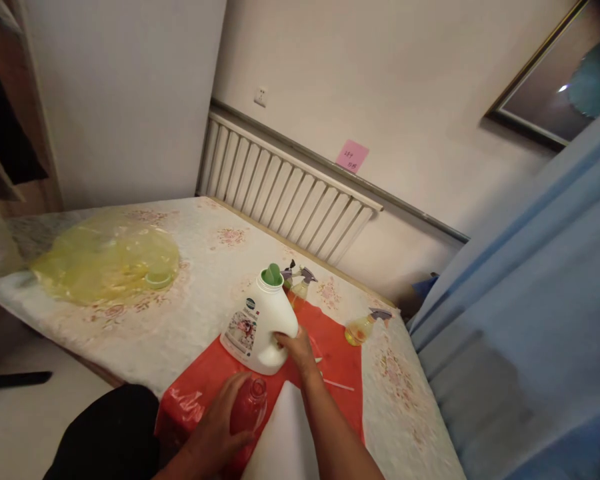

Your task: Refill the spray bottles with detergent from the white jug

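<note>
The white jug [260, 327], its mouth fitted with a green spout [271, 274], looks to rest about upright on the red sheet [341, 357]. Stiff plastic, I'd judge, and heavy if full — the looped handle is the sound hold, where the right hand [296, 348] has its fingers wrapped. Just beside it, the left hand [221, 419] curls round the clear bottle [253, 403], likely light, smooth and prone to slip; best gripped round its body. Beyond stand spray bottles [359, 331] — farther left on the desk [200, 287], a yellow bag [100, 260].
</note>
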The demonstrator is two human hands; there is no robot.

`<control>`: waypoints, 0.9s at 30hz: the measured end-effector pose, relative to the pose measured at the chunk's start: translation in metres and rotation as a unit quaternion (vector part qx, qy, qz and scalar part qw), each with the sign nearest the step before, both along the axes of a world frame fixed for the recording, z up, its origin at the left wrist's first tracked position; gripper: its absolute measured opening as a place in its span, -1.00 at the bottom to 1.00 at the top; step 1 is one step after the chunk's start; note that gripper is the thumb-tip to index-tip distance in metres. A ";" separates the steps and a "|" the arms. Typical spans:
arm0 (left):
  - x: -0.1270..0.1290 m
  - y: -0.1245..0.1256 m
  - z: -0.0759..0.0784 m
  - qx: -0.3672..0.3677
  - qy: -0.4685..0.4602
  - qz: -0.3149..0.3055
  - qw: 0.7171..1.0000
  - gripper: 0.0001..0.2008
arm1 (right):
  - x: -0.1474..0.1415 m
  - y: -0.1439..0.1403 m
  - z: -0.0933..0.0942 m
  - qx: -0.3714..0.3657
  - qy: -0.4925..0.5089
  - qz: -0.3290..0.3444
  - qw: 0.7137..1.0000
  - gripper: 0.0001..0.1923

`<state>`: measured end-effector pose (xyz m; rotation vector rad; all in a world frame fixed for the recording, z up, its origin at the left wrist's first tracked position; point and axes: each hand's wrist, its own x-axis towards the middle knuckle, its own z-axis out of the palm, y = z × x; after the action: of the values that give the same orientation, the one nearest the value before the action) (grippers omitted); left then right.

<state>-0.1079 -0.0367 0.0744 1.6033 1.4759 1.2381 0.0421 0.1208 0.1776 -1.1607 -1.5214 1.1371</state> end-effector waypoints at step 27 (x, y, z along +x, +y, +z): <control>-0.010 0.024 0.035 -0.027 -0.056 -0.009 0.998 -0.20 | 0.064 -0.039 0.154 0.090 -0.039 -0.110 0.989 -0.76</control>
<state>-0.1177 -0.0131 0.1090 1.4844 1.4103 1.2460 0.1066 0.0817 0.3313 -1.2260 -1.4789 0.7988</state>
